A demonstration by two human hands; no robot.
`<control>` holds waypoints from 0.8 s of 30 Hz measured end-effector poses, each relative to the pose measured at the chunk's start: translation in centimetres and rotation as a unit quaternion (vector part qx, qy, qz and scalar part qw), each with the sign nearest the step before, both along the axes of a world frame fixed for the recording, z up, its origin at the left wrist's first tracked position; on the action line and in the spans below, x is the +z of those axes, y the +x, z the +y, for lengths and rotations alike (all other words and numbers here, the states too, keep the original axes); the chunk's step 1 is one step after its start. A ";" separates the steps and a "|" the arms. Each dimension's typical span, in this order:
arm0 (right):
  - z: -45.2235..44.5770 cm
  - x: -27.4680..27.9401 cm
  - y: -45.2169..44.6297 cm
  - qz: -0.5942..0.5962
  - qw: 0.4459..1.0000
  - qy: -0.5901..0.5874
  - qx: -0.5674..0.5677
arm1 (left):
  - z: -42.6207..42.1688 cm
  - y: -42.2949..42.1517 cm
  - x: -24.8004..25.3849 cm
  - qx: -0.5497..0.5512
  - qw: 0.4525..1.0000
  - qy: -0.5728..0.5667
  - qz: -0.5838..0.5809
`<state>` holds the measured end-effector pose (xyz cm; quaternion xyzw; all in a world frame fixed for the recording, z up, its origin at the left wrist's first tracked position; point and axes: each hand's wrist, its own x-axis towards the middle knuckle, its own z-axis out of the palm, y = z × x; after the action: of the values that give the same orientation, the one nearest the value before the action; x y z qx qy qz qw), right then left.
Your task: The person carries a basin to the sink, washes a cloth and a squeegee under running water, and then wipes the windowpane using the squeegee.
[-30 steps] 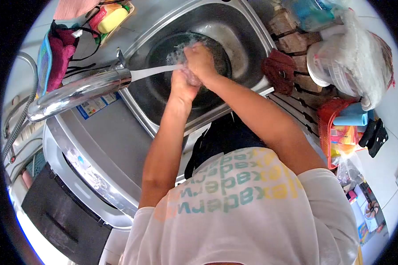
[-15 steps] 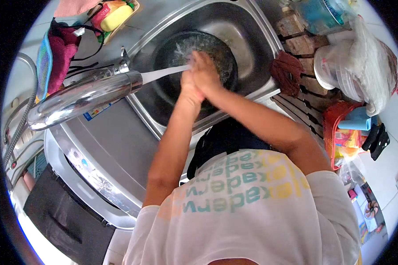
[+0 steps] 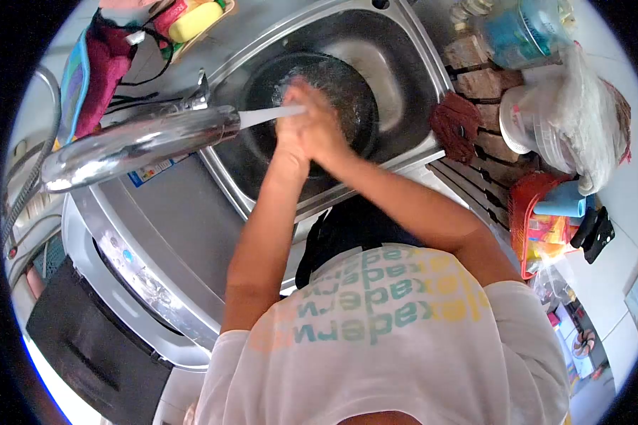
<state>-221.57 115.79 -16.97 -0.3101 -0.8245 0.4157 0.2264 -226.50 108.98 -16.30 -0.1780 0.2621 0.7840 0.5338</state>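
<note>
My left hand (image 3: 290, 133) and my right hand (image 3: 319, 127) are pressed against each other above a round dark pan or basin (image 3: 365, 88). A white stream of water (image 3: 266, 115) from the chrome faucet (image 3: 145, 145) runs onto them. My right hand lies over the left and hides much of it. Motion smears the fingers of both hands, and I make out no object between them. The dark vessel holds splashing water and sits inside the stainless steel sink (image 3: 415, 53).
Right of the sink lie a dark red cloth (image 3: 455, 127), a plastic-covered white tub (image 3: 521, 120) and a red basket (image 3: 524, 219) of packets. On the left are a grey appliance (image 3: 149, 276), a pink-lined pouch (image 3: 103, 92) and a yellow soap bar (image 3: 195, 21).
Both hands have shifted slightly left, still pressed together under the running water. The camera view has moved a little.
</note>
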 end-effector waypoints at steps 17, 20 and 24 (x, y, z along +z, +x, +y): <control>8.0 11.1 3.8 0.114 0.891 -0.437 -0.042 | -0.3 -0.3 3.4 0.035 0.965 -0.254 0.047; 6.7 12.1 2.9 0.147 0.887 -0.437 -0.002 | -0.9 0.3 4.4 -0.106 0.912 -0.340 0.204; 4.4 13.1 2.0 0.138 0.868 -0.475 0.044 | -1.9 1.4 4.9 -0.183 0.716 -0.373 0.561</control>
<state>-219.58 120.17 -3.82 -0.2830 -0.5006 0.8053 0.1445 -225.09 107.05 -11.41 0.1616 0.8121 0.4659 0.3120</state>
